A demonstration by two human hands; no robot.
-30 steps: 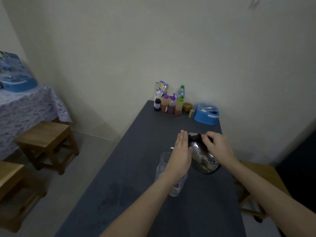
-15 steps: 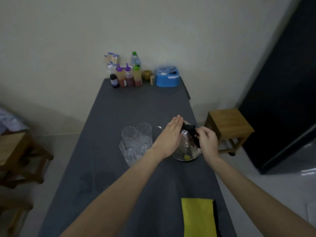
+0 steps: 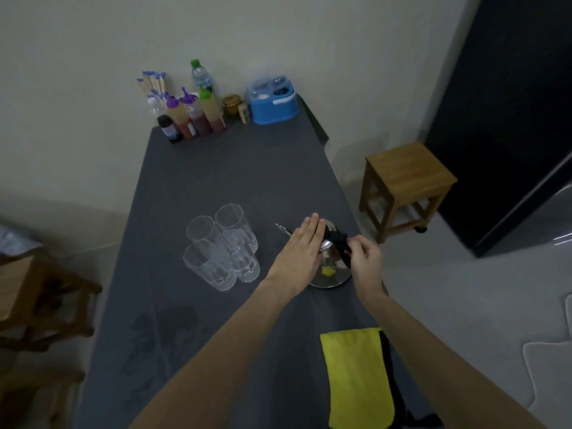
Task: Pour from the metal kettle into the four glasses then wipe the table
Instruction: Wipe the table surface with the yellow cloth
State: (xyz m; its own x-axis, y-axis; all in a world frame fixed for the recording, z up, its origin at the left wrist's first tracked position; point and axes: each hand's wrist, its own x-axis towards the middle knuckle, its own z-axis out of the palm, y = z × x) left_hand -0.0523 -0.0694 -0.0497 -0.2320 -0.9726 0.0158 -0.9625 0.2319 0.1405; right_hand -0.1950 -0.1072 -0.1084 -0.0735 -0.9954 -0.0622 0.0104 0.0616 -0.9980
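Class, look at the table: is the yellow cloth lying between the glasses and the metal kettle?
No. The yellow cloth lies at the table's near edge, well apart from the glasses and the metal kettle.

The kettle [image 3: 331,267] now sits upright on the table [image 3: 216,181] (earlier tilted over the glasses [image 3: 223,246]).

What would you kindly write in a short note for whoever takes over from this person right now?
Hands: the right hand grips the black handle of the metal kettle; the left hand lies flat and open against the kettle's side.
Things: the kettle stands on the grey table, spout toward the four glasses, clustered just left of it. The yellow cloth lies folded at the near right edge.
Done: whether any glass holds liquid cannot be told; dark damp-looking patches show on the near left tabletop.
Left: check the glasses, pour where needed, then wipe the table with the cloth.
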